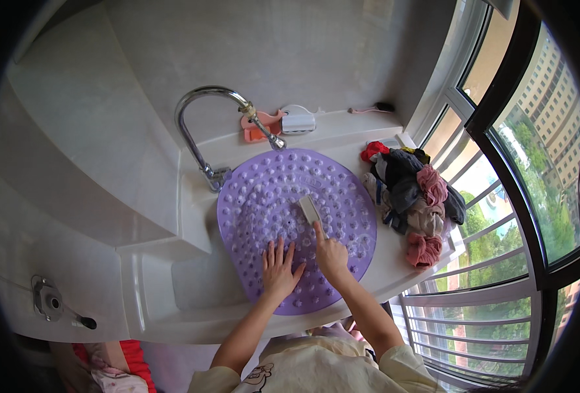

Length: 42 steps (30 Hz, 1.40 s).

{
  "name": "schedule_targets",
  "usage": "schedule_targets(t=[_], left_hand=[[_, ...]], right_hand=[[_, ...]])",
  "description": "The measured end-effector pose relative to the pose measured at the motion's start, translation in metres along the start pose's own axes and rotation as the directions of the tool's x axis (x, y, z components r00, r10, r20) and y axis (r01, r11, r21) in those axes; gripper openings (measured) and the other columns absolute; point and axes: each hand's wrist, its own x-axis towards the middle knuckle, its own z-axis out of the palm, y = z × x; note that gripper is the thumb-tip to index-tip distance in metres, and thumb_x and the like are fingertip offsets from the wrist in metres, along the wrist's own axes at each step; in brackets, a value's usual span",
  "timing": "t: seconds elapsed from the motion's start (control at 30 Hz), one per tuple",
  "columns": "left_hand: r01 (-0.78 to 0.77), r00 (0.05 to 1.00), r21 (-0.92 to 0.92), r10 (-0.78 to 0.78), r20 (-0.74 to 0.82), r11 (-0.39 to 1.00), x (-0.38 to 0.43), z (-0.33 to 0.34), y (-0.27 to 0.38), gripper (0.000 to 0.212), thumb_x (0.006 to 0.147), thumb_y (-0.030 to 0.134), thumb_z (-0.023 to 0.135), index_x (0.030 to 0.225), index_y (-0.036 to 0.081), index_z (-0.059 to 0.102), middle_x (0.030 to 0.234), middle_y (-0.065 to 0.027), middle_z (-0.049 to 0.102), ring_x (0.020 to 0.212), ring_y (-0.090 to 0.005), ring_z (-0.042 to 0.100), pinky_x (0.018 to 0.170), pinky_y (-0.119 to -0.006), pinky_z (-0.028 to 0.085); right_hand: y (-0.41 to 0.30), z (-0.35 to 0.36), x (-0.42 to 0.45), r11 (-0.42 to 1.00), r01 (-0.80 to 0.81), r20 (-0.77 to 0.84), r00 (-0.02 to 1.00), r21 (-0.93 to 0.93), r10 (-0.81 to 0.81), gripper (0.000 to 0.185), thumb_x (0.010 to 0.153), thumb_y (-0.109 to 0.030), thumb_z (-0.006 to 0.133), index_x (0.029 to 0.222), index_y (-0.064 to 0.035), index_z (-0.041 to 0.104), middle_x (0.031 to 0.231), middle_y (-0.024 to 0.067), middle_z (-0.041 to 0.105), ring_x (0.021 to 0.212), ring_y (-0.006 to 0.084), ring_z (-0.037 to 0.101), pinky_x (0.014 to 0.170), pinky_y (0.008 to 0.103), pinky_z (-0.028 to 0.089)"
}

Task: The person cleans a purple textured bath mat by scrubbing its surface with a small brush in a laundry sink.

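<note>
A round purple bath mat (250, 216) with raised nubs lies over the basin and the ledge before me, with whitish suds among its nubs. My left hand (278, 270) rests flat on the mat, fingers spread, holding nothing. In my right hand (331, 253) is a pale scrubbing brush (310, 210), gripped by its handle with the index finger stretched along it. The brush head lies against the mat right of centre; its bristles are hidden underneath.
A chrome gooseneck faucet (211, 91) arches above the mat's far edge. Crumpled clothes and socks (408, 191) are heaped at right beside the barred window (477, 260). Pink (255, 127) and white soap holders (298, 123) and a small dark-bristled brush (383, 107) sit on the back ledge.
</note>
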Motion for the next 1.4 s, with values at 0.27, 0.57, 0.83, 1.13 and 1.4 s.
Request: schedule_targets(t=[0.27, 0.57, 0.83, 1.13, 1.4], left_hand=[[-0.056, 0.998, -0.023, 0.056, 0.022, 0.998, 0.014, -0.008, 0.005, 0.073, 0.092, 0.049, 0.059, 0.150, 0.010, 0.038, 0.160, -0.0200, 0.024, 0.148, -0.0414, 0.020, 0.117, -0.058, 0.018], [-0.100, 0.995, -0.055, 0.101, 0.013, 0.993, 0.036, 0.003, 0.017, 0.073, 0.090, 0.046, 0.061, 0.147, 0.005, 0.041, 0.159, -0.0204, 0.026, 0.148, -0.0353, 0.024, 0.119, -0.048, 0.022], [-0.142, 0.990, -0.031, 0.142, -0.010, 0.989, 0.043, 0.005, 0.030, 0.069, 0.091, 0.045, 0.059, 0.147, 0.009, 0.042, 0.158, -0.0177, 0.029, 0.147, -0.0352, 0.026, 0.118, -0.048, 0.024], [-0.116, 0.993, -0.025, 0.116, -0.007, 0.993, 0.034, 0.003, 0.018, 0.071, 0.091, 0.048, 0.059, 0.150, 0.012, 0.041, 0.159, -0.0160, 0.029, 0.147, -0.0368, 0.025, 0.118, -0.049, 0.024], [-0.174, 0.984, 0.040, 0.175, -0.035, 0.984, 0.044, 0.009, 0.027, 0.063, 0.093, 0.050, 0.057, 0.149, 0.023, 0.045, 0.159, -0.0151, 0.029, 0.146, -0.0385, 0.027, 0.117, -0.048, 0.027]], right_hand=[[0.003, -0.041, -0.034, 0.997, 0.056, 0.126, 0.990, 0.049, -0.061, 0.075, 0.086, -0.009, 0.053, 0.156, -0.0184, 0.028, 0.074, 0.0177, 0.068, 0.060, 0.0339, 0.069, 0.052, 0.0453, 0.056], [0.005, -0.034, -0.065, 0.998, -0.055, 0.111, 0.993, 0.029, 0.051, 0.072, 0.086, -0.011, 0.056, 0.153, -0.0137, 0.032, 0.072, 0.0183, 0.068, 0.059, 0.0348, 0.069, 0.051, 0.0474, 0.055], [0.024, -0.011, 0.012, 0.995, -0.052, 0.000, 0.999, 0.083, 0.052, 0.071, 0.085, -0.011, 0.056, 0.153, -0.0107, 0.033, 0.076, 0.0197, 0.069, 0.063, 0.0348, 0.069, 0.054, 0.0461, 0.055], [0.024, -0.023, -0.089, 0.995, -0.028, 0.040, 0.999, -0.093, 0.031, 0.078, 0.084, -0.009, 0.053, 0.157, -0.0134, 0.026, 0.066, 0.0163, 0.062, 0.049, 0.0263, 0.063, 0.044, 0.0402, 0.052], [0.033, -0.005, 0.048, 0.993, -0.102, -0.050, 0.993, 0.052, 0.105, 0.071, 0.086, -0.009, 0.052, 0.154, -0.0149, 0.032, 0.078, 0.0187, 0.069, 0.063, 0.0340, 0.069, 0.054, 0.0455, 0.056]])
